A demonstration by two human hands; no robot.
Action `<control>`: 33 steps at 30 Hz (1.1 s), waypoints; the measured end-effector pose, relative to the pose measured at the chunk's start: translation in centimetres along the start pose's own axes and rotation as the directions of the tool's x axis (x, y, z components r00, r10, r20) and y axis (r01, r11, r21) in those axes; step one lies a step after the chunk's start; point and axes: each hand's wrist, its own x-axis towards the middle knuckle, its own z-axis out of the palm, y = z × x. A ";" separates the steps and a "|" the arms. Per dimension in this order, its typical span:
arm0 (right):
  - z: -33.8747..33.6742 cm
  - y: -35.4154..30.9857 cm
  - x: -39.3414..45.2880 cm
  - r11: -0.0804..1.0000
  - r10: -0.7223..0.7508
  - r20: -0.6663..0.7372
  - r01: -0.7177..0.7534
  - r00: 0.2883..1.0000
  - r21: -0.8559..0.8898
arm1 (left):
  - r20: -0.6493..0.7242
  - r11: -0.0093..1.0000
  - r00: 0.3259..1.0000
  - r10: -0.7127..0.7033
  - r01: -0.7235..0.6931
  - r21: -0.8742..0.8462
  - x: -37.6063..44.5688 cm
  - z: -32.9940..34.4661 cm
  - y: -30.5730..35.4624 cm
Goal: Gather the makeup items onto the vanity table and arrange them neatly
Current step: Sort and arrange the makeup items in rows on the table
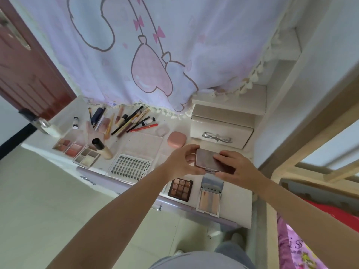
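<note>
I see both hands closed around a shut mauve compact (210,160), held just above the vanity table (238,200) at about 3 o'clock of the tabletop. The left hand (182,164) grips its left edge, thumb underneath; the right hand (236,167) lays fingers over the lid and pinches the near right corner. Directly below them, at 5 o'clock, lie an open nine-pan eyeshadow palette (180,189) and an open mirrored compact (209,197) side by side. At 12 o'clock from the hands sits a pink rounded case (176,139); at 9 o'clock a lash tray (131,166) — beyond it a foundation bottle (102,148), blush palettes (70,146) and a scatter of pencils and brushes (132,122) at 10 o'clock.
</note>
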 end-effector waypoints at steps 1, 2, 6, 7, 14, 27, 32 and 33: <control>0.1 -0.1 0.1 1.000 -0.026 0.018 0.026 1.000 -0.015 | -0.005 1.000 1.000 0.004 -0.004 0.002 -0.2 -0.1 -0.3; 0.1 -0.3 0.2 0.998 -0.047 0.028 0.048 0.999 -0.029 | -0.007 1.000 1.000 0.007 -0.007 0.005 -0.4 -0.2 -0.5; 0.3 -0.4 0.4 0.997 -0.051 0.050 0.053 0.997 -0.048 | -0.006 1.000 1.000 0.012 -0.012 0.002 -0.7 -0.6 -0.9; 0.4 -0.4 0.5 0.997 -0.051 0.058 0.054 0.997 -0.047 | -0.005 1.000 1.000 0.013 -0.013 0.004 -0.7 -0.7 -1.0; 0.2 -0.4 0.3 0.996 0.008 0.085 -0.016 0.996 0.091 | 0.039 0.993 0.999 -0.010 0.005 0.122 -0.7 -0.6 -1.7; -0.9 3.7 1.3 0.690 0.366 0.365 -0.512 0.856 0.511 | 0.113 0.988 0.987 -0.116 0.103 0.113 0.8 1.3 -2.6; -1.5 5.9 -0.1 0.542 0.528 0.262 -0.558 0.808 0.629 | 0.134 0.970 0.988 -0.076 0.042 0.240 3.7 3.8 -1.9; -1.5 6.3 -0.5 0.531 0.554 0.233 -0.555 0.799 0.640 | 0.132 0.968 0.988 -0.076 0.041 0.249 4.4 4.4 -1.8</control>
